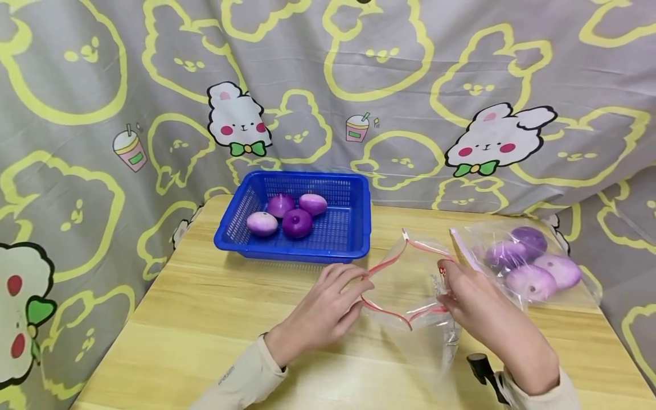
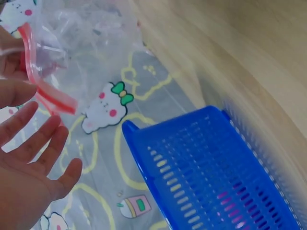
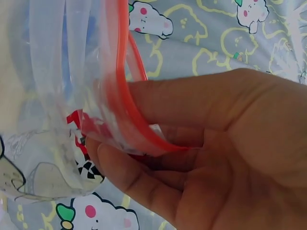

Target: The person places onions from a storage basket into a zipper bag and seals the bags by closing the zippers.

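A clear zip bag [image 1: 410,285] with a red-edged mouth is held wide apart above the table, between the two hands. My right hand [image 1: 474,302] grips its right edge; in the right wrist view that hand [image 3: 206,143] has thumb and fingers around the red strip [image 3: 125,96]. At the bag's left edge is my left hand [image 1: 325,310], its fingers at the red strip. The left wrist view shows the left hand [image 2: 33,163] with several fingers spread beside the strip [image 2: 55,98]. Nothing purple shows inside this bag.
Behind the left hand stands a blue basket [image 1: 292,253] with several purple, onion-like objects [image 1: 297,223]. A second clear bag [image 1: 476,228] with similar objects [image 1: 530,282] lies at the right. A black item [image 1: 482,367] is by the right wrist. Patterned cloth [image 1: 318,68] hangs behind.
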Motion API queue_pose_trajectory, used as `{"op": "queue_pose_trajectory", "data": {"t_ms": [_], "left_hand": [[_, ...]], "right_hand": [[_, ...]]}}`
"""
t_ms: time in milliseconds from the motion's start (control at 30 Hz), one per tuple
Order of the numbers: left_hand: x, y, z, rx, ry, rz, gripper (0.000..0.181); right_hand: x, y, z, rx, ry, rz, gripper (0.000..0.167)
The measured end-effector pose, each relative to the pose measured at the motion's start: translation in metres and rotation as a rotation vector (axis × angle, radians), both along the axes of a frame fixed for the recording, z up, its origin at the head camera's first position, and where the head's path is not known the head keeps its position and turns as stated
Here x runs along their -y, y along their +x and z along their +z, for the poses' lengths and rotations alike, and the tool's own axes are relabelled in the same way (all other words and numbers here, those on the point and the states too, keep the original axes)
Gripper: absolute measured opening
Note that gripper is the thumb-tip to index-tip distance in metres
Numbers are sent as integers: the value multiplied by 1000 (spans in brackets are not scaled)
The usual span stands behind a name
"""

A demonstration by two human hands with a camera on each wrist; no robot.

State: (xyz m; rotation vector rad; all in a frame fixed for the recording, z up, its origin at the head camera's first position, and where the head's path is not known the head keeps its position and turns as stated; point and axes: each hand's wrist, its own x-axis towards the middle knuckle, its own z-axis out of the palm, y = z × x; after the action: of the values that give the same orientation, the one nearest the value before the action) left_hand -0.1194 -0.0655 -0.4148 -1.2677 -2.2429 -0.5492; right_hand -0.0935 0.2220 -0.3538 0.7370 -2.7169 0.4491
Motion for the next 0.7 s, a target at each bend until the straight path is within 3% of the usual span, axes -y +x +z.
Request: {"op": "queue_pose_trajectory", "data": {"t_ms": [300, 500, 600, 700], "left_hand": [[18, -18, 6, 85, 71, 73, 29], [35, -36, 9, 182, 135, 128, 27], [44, -49, 9, 187, 147, 154, 26], [54, -62, 10, 168, 147, 183, 24]], "right_hand": [[-1, -6, -2, -27, -8, -13, 42], [0, -5, 2, 100, -2, -61, 40], [0, -5, 3, 137, 0, -79, 40], [0, -6, 2, 91, -4, -66, 37]]}}
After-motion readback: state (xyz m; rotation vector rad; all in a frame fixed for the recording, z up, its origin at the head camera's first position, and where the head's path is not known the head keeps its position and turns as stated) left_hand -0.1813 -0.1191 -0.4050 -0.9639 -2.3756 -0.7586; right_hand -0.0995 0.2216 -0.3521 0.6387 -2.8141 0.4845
